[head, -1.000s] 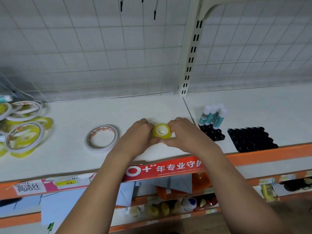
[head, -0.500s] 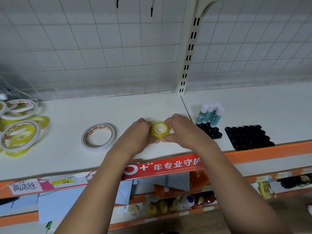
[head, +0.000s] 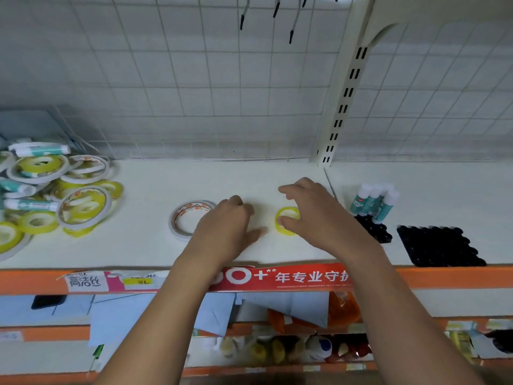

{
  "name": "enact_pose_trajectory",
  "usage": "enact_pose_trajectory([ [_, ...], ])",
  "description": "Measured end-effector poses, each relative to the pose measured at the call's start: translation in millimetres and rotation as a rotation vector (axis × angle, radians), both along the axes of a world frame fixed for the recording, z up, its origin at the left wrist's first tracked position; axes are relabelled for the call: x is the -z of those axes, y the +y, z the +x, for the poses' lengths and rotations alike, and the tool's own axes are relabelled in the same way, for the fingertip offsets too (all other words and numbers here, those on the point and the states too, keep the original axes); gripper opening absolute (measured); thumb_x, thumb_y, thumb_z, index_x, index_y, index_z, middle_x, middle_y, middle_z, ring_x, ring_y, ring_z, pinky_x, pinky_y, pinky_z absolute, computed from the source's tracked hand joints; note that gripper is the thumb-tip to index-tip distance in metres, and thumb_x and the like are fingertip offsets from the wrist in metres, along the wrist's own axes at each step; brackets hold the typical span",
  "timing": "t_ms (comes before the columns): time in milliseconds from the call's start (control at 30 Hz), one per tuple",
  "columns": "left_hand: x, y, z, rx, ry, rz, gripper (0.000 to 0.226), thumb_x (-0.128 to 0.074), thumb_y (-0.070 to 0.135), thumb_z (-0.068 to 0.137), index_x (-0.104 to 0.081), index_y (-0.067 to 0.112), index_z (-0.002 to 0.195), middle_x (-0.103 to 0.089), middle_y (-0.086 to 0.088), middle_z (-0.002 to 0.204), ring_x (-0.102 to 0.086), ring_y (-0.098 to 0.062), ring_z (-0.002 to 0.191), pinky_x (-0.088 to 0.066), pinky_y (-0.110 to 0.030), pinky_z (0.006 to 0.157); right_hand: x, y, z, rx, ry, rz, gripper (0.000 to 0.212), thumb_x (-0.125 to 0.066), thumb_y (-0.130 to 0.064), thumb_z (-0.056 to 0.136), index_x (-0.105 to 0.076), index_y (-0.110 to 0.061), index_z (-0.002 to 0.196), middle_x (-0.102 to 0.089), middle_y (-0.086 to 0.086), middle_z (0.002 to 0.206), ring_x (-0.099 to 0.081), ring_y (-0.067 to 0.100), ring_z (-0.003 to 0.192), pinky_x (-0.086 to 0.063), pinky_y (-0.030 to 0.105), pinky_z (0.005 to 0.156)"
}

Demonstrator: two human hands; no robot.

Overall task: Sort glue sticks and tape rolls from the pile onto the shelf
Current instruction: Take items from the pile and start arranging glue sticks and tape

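Now left hand [head: 227,226] and right hand [head: 316,215], loose and empty, flank the roll [head: 288,210] on bare shelf [head: 222,179]; strip [head: 291,277] reads "年专业守".

1. A shop: the shelf [head: 155,245] has an orange price rail [head: 444,277] with a handwritten price tag [head: 138,281] and a red promotional strip [head: 291,277].
2. A wire grid back panel [head: 194,79] and slotted upright [head: 347,93] stand behind it, with stocked lower shelves [head: 291,350] below.

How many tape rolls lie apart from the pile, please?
2: a white roll partly behind the left hand, and a small yellow roll partly under the right hand. None seems hidden.
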State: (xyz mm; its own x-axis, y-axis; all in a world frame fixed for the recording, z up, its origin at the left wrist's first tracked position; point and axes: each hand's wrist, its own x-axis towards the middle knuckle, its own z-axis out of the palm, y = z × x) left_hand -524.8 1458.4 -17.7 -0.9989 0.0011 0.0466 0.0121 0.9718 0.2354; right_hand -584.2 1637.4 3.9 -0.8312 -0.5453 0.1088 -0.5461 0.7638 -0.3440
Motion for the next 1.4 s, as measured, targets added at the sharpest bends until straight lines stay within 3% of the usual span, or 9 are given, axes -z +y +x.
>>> enact_pose_trajectory([
  [133, -10, -33, 27, -0.105, 0.141, -0.090, 0.042, -0.051, 0.048, 0.092, -0.059, 0.023, 0.126, -0.057, -0.001, 0.118, -0.054, -0.023, 0.108, -0.046, -0.036, 0.085, -7, -52, 12, -0.110, 0.068, -0.127, 0.033, -0.062, -0.032, 0.092, -0.062, -0.024, 0.124, -0.061, -0.009, 0.112, -0.055, 0.006, 0.093, -0.042, 0.023, 0.077],
  [267, -11, -80, 60, -0.254, 0.154, -0.166, 0.040, -0.049, 0.047, 0.092, -0.057, 0.026, 0.125, -0.055, 0.002, 0.118, -0.051, -0.023, 0.109, -0.041, -0.034, 0.087, -3, -113, 26, -0.218, 0.051, -0.147, 0.028, -0.059, -0.030, 0.092, -0.064, -0.024, 0.119, -0.060, -0.008, 0.112, -0.057, 0.012, 0.102, -0.048, 0.032, 0.084],
  [533, -7, -177, 136, -0.447, 0.135, -0.183, 0.041, -0.049, 0.047, 0.093, -0.057, 0.025, 0.126, -0.054, 0.003, 0.121, -0.049, -0.022, 0.113, -0.040, -0.034, 0.087, 2, -227, 72, -0.429, 0.020, -0.187, 0.030, -0.060, -0.036, 0.091, -0.062, -0.027, 0.120, -0.057, -0.009, 0.116, -0.054, 0.013, 0.108, -0.048, 0.034, 0.089],
  [967, -4, -283, 162, -0.377, 0.165, -0.180, 0.037, -0.051, 0.044, 0.092, -0.059, 0.026, 0.123, -0.053, 0.004, 0.120, -0.049, -0.022, 0.113, -0.039, -0.034, 0.086, 8, -328, 111, -0.352, 0.038, -0.183, 0.027, -0.064, -0.032, 0.089, -0.066, -0.024, 0.115, -0.059, -0.006, 0.117, -0.054, 0.016, 0.109, -0.047, 0.034, 0.090],
  [1100, 0, -307, 166, -0.353, 0.169, -0.163, 0.035, -0.056, 0.037, 0.091, -0.061, 0.020, 0.121, -0.051, -0.001, 0.121, -0.047, -0.026, 0.114, -0.043, -0.037, 0.086, 14, -346, 121, -0.325, 0.029, -0.208, 0.024, -0.065, -0.027, 0.089, -0.067, -0.022, 0.112, -0.060, -0.006, 0.112, -0.057, 0.013, 0.102, -0.046, 0.029, 0.084],
  [1400, 11, -339, 169, -0.300, 0.226, -0.184, 0.022, -0.060, 0.023, 0.087, -0.069, 0.017, 0.106, -0.052, -0.003, 0.124, -0.044, -0.026, 0.110, -0.041, -0.034, 0.087, 25, -372, 135, -0.262, 0.027, -0.154, 0.025, -0.063, -0.023, 0.091, -0.067, -0.021, 0.115, -0.058, -0.005, 0.110, -0.053, 0.015, 0.105, -0.050, 0.035, 0.083],
])
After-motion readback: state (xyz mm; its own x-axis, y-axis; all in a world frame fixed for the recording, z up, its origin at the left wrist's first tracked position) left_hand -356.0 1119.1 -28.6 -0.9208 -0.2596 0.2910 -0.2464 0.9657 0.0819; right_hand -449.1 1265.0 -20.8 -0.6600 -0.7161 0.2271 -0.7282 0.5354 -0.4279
